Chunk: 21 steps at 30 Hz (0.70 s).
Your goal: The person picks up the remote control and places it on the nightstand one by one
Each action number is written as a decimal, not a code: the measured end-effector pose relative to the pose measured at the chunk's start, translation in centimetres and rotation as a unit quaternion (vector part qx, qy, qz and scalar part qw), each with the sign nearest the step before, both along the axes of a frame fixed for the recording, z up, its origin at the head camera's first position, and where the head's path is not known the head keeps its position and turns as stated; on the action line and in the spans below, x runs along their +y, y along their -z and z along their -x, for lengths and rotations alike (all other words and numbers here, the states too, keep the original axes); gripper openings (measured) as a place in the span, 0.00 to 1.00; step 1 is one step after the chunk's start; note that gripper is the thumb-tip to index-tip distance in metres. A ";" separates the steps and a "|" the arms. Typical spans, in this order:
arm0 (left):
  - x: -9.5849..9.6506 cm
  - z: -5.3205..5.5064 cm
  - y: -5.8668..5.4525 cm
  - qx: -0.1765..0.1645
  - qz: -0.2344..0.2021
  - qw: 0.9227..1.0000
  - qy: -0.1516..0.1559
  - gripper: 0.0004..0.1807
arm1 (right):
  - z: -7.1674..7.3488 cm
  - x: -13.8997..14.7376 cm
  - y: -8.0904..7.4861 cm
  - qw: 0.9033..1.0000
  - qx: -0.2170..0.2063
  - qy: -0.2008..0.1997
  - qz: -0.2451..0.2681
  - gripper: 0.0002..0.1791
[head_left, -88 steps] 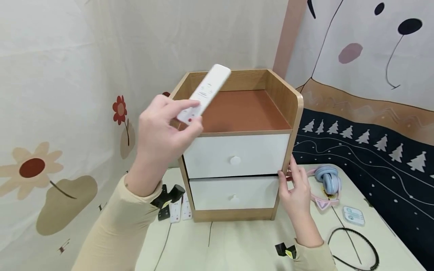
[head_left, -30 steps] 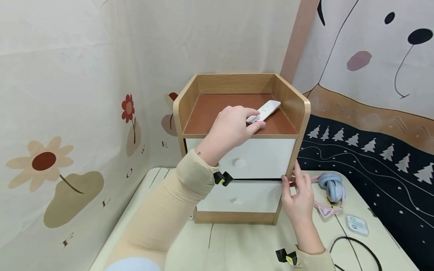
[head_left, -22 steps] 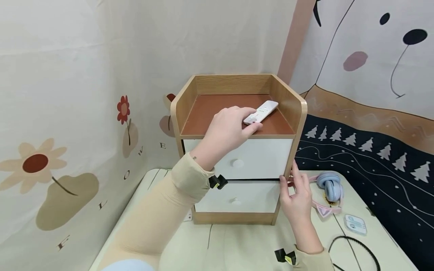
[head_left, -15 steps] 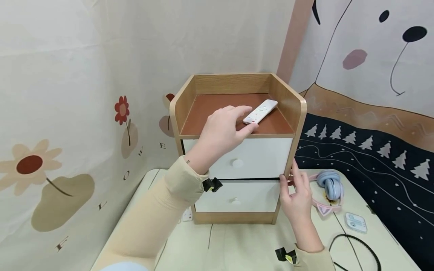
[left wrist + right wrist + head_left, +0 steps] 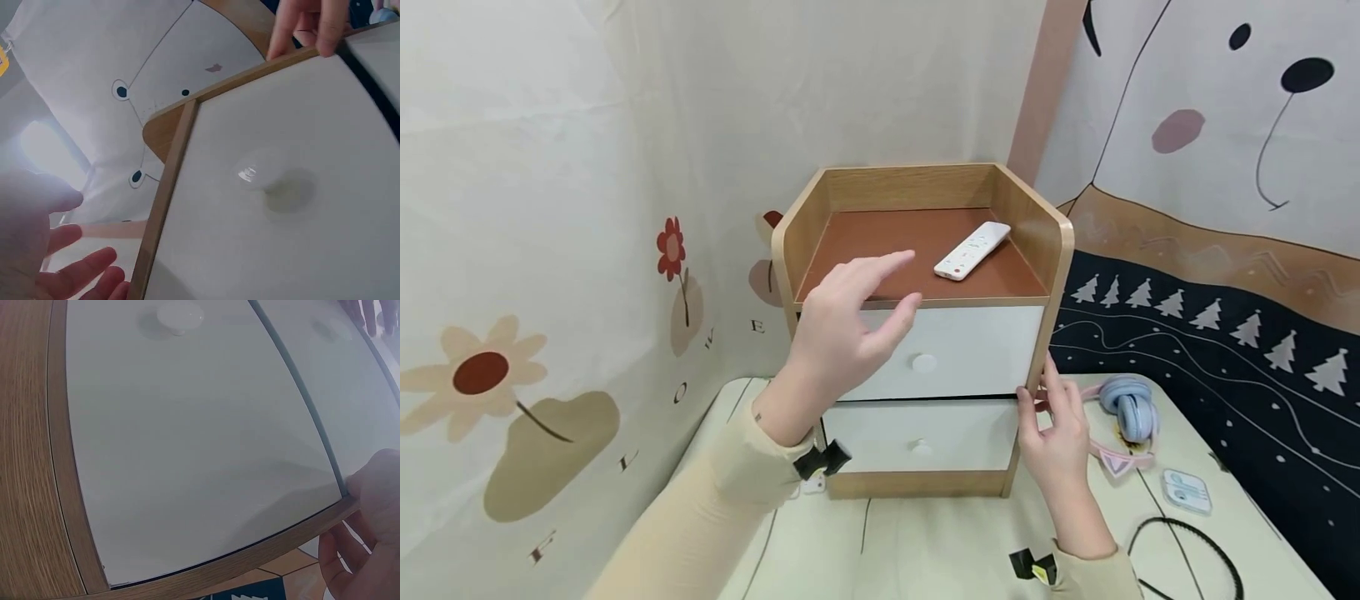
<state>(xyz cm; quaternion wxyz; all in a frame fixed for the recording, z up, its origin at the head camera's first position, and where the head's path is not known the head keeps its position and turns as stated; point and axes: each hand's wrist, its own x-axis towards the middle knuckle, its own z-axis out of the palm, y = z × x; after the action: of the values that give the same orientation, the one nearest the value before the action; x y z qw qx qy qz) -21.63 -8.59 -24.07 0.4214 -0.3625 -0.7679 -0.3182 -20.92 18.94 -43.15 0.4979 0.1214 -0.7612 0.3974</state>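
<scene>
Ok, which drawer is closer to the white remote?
The upper drawer, just below the shelf where the remote lies; the lower drawer sits beneath it, farther away.

Left of the head view's centre, the left hand [image 5: 842, 329] hovers, thumb and forefinger parted, other fingers seemingly relaxed, though glare blurs them. Lower right, the right hand [image 5: 1056, 429] points upward, thumb set apart.

A pale table [image 5: 940, 542] bears a cabinet [image 5: 973, 350], headphones [image 5: 1133, 410], case [image 5: 1187, 491] and black loop [image 5: 1168, 521].
</scene>
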 end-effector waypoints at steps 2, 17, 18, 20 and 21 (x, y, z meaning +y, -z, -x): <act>-0.8 -0.3 0.8 0.033 -0.014 0.999 0.003 0.23 | 0.0 0.0 0.1 1.000 -0.003 0.000 0.000 0.41; -7.7 -1.7 10.0 0.052 -0.236 0.961 0.131 0.27 | 0.2 0.1 0.1 1.000 -0.006 0.003 0.000 0.42; -8.3 -1.7 10.7 0.047 -0.244 0.961 0.122 0.27 | 0.2 0.1 0.1 1.000 -0.008 0.002 -0.001 0.41; -9.3 -1.5 12.2 0.032 -0.247 0.964 0.091 0.27 | 0.1 0.0 0.0 1.000 -0.012 0.001 -0.001 0.41; -9.9 -1.4 13.0 0.022 -0.244 0.967 0.071 0.28 | 0.1 0.0 0.0 1.000 -0.015 0.001 -0.001 0.41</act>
<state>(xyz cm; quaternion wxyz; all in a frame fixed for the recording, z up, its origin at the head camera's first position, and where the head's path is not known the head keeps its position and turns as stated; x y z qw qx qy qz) -20.25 -18.49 -37.02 0.4899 -0.3094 -0.6297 -0.5174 -21.01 18.94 -43.15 0.4867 0.1152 -0.7693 0.3976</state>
